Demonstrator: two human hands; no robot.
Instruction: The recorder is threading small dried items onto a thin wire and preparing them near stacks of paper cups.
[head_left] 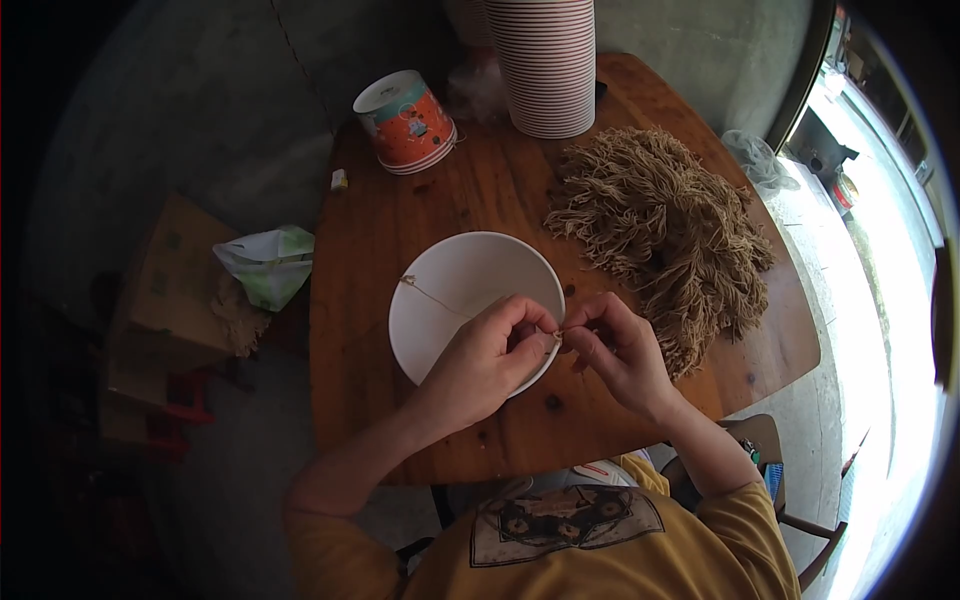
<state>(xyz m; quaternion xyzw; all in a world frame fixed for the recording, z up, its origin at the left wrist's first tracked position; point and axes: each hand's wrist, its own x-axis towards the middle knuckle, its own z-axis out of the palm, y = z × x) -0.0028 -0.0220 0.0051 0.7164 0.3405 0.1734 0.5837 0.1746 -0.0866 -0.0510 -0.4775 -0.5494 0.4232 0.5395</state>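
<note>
- Table: a brown wooden table [480, 190] with rounded corners supports the work in front of the seated person.
- Carton: a cardboard box [185, 280] stands to the left of the table.
- Cord supply: a heaped pile of tan cords [665, 225] lies on the right side of the table, behind and beside the right hand.
- Tub stack: a tall stack of nested tubs [548, 75] stands at the far edge, cut off by the upper border of the view.
- Open tub: a white tub [415, 345] sits near the table's centre, mouth up, interior visible.
- Inverted tubs: an orange printed tub [408, 130] rests bottom up at the far left.
- Left hand [485, 352]: positioned over the right part of the white tub; thumb and index finger closed in a narrow pinch on a cord.
- Right hand [625, 355]: positioned just outside the tub's right rim; thumb and index finger pinched narrowly on the same small bit of cord, fingertips close to those of the left.
- Cord [437, 300]: a thin tan strand runs from a small tuft [408, 281] at the tub's far-left rim across the interior to the left hand.
</note>
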